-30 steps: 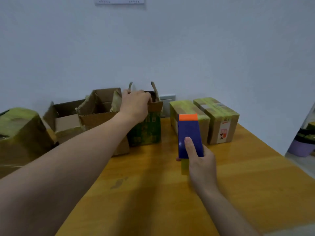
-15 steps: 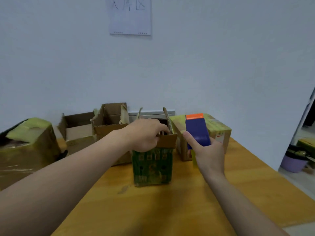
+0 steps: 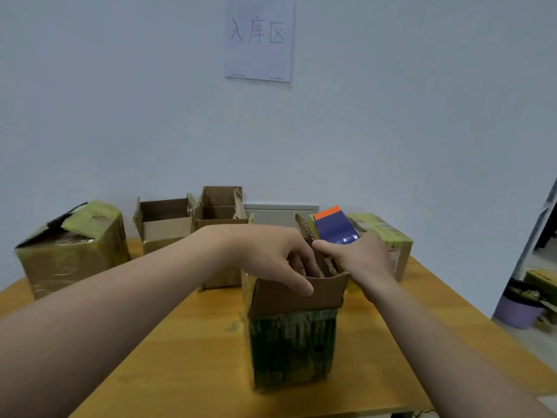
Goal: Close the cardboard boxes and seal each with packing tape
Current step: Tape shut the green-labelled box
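Hands met over open green box (image 3: 292, 348), standing near front of tabletop (image 3: 180, 357). Left hand (image 3: 265, 254) gripped front flap (image 3: 298, 294), thumb outside and fingers curled inside, likely steadying box to fold flap down. Right hand (image 3: 361, 260) clasped tape dispenser (image 3: 334, 229), held ready for sealing, one finger against side flap (image 3: 305, 229). Unsealed brown boxes (image 3: 164, 227) stood behind. Taped box (image 3: 72, 251) sat far left.

left grip (image 3: 271, 260): finger ends hidden inside green box (image 3: 294, 348) | inside of box: cannot see | tape tool (image 3: 336, 229): bottom part hidden behind right grip (image 3: 358, 260) | taped box (image 3: 388, 233) just behind right grip: mostly covered | bench (image 3: 180, 372): near side cut off below both grips | both arms: cut off at bottom edge
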